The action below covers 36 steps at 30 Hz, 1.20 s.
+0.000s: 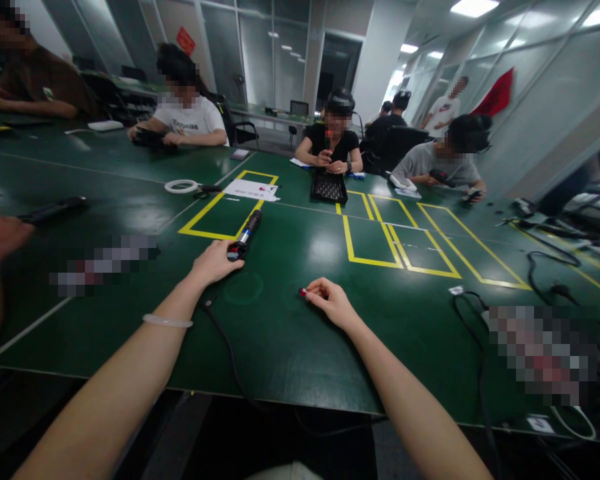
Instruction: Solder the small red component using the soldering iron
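Observation:
On the green tabletop [280, 347], my left hand [216, 265] is closed around the near end of a black cylindrical tool [251, 229] with a silver and blue band. Red and dark parts show beside my fingertips; the exact kind of tool is not clear. A little to the right, my right hand [330, 300] pinches a small dark red piece [303, 292] between thumb and fingers, just over the table. That piece is too small to name, and it is apart from the tool.
A black cable [227, 337] runs from near my left wrist over the table edge. Ahead lie yellow tape outlines [375, 262], a paper sheet [251, 189], a white ring [181, 187] and a black tray [329, 189] before a co-worker. Another person's hand [3, 237] is at left.

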Motion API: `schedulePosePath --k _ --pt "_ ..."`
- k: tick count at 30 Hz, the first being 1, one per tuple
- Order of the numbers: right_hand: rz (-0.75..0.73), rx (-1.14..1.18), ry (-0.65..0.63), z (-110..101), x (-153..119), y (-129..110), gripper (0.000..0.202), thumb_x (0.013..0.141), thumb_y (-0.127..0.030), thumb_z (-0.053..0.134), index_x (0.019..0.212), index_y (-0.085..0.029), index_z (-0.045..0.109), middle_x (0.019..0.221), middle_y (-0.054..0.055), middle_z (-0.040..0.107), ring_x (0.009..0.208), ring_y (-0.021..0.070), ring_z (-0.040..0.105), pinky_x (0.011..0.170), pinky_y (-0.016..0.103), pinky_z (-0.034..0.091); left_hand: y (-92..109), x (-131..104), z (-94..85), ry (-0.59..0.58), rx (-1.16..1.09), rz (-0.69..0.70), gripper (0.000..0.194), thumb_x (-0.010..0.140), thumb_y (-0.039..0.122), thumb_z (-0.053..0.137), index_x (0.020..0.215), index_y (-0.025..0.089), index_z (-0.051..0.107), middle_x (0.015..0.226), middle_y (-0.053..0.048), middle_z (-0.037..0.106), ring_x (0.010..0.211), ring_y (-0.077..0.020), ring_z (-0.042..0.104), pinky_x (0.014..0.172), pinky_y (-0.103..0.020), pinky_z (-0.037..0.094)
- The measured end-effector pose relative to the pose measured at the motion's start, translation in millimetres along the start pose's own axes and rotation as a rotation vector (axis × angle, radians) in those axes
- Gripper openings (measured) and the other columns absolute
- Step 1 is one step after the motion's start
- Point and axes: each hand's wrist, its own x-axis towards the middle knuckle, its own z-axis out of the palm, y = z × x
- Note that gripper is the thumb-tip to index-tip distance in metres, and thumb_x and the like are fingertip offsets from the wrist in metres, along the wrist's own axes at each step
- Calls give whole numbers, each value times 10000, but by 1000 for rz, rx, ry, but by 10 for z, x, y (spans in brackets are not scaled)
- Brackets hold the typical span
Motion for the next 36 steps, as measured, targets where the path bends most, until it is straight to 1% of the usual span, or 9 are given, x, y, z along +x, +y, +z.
schedulePosePath --k 3,7,13,17,20,24,29,31,36 --pt "4 12 0 7 0 -4 285 800 -412 667 913 -160 598 778 9 628 647 110 543 597 233 412 244 -115 4 -32 104 -6 705 735 554 563 1344 212 462 1306 -128 509 1163 -309 544 905 -410 477" --pt "6 3 5 7 1 -4 277 802 -409 663 914 -164 598 779 9 627 648 112 544 597 233 411 546 -252 43 -54 123 47 684 751 553 541 1339 216 449 1289 -112 511 1138 -296 555 840 -383 497" --pt "-17 -13 46 11 7 1 260 813 -394 647 921 -165 590 789 14 623 660 118 552 607 235 423 972 -478 156 -44 100 234 597 758 501 564 1267 206 463 1243 -96 554 1097 -273 564 799 -355 493" --pt "-52 -105 109 31 6 -17 241 833 -388 615 923 -168 580 756 5 609 624 115 531 586 231 415 1186 -615 210 -69 71 329 561 755 454 584 1243 210 454 1221 -95 559 1060 -266 577 778 -348 489" --pt "-75 -215 124 49 8 -19 198 842 -363 597 900 -176 569 709 -11 595 584 110 513 563 225 400 1270 -689 231 -84 40 405 539 758 415 587 1238 215 443 1220 -93 554 1050 -263 582 806 -359 490" --pt "-93 -329 118 63 17 -1 140 839 -314 591 872 -183 555 667 -27 580 558 108 510 548 218 381 1328 -755 249 -93 3 481 528 755 378 592 1234 216 437 1244 -94 540 1084 -262 571 870 -364 485" --pt "-82 -425 109 76 27 10 108 818 -280 607 836 -192 546 637 -36 561 564 115 522 552 216 374 1382 -797 262 -104 -23 531 509 761 355 584 1228 213 438 1263 -93 532 1107 -254 566 913 -363 480" --pt "-81 -427 106 81 28 6 115 807 -272 617 832 -194 537 628 -42 549 557 116 515 550 217 372 1397 -805 262 -104 -22 539 502 760 340 583 1224 214 441 1273 -91 528 1114 -252 564 919 -362 479" --pt "-130 -325 80 78 26 -11 132 809 -257 609 902 -193 540 658 -45 550 569 116 516 566 217 391 1419 -826 254 -92 4 541 500 761 323 590 1226 217 441 1285 -89 520 1120 -249 561 922 -358 475"
